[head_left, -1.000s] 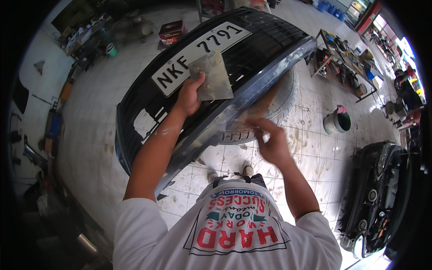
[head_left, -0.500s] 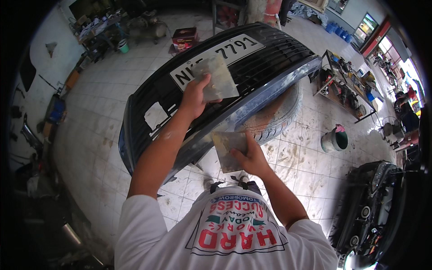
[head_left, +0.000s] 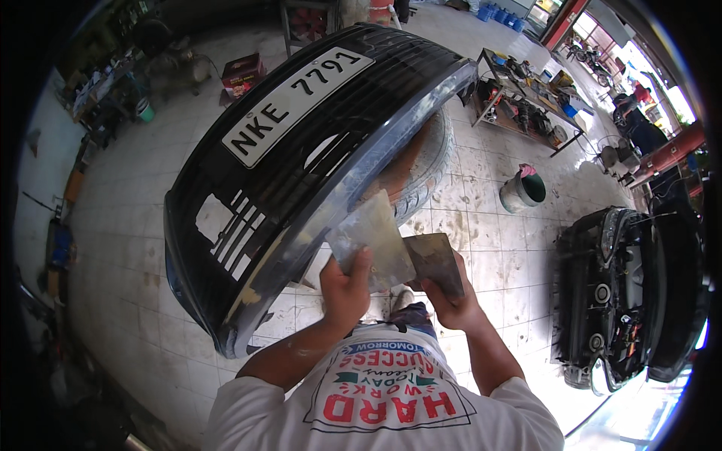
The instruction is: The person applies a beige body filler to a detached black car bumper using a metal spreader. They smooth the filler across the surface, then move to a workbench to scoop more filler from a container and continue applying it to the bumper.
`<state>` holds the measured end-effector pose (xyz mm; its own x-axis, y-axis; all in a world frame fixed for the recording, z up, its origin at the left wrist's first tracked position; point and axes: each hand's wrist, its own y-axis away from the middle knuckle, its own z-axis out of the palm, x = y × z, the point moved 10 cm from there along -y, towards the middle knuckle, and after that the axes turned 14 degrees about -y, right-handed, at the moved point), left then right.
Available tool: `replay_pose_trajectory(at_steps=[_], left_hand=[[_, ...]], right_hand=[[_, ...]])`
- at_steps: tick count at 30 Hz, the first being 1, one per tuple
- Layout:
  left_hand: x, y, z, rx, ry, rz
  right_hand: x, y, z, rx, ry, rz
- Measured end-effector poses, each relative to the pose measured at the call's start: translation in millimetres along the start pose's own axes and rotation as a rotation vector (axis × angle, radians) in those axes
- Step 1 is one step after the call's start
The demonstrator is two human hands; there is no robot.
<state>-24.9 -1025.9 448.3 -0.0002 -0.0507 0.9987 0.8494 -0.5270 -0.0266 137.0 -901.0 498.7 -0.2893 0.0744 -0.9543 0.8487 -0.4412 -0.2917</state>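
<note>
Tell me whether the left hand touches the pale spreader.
Touching: the head view shows the left hand gripping the pale spreader, thumb against its face.

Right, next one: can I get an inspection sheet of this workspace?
Surface: tiled floor, smudged.
Main things: black bumper with pale patches along its near edge, partly covering a tire; pale smeared plate; darker plate.
Clutter: bucket with pink cloth; red box.
Hands: left hand grips the pale smeared plate, right hand the darker plate; plates overlap in view, contact unclear.
Cables: none clearly identifiable.
Surroundings: black car part at right; blue containers far off.
</note>
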Motion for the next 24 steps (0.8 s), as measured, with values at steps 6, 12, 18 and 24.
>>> replay_pose_trajectory(at_steps=[6,12,18,24], left_hand=[[23,32,60,0.012,-0.205,0.247],[27,55,145,0.032,-0.222,0.331],[31,64,225,0.098,0.088,0.263],[30,41,274,0.164,0.305,0.072]], right_hand=[[-7,28,-52,-0.108,0.135,0.174],[-20,60,-128,-0.159,0.273,0.219],[43,110,-189,-0.377,0.562,0.384],[74,130,-260,-0.024,-0.013,0.389]])
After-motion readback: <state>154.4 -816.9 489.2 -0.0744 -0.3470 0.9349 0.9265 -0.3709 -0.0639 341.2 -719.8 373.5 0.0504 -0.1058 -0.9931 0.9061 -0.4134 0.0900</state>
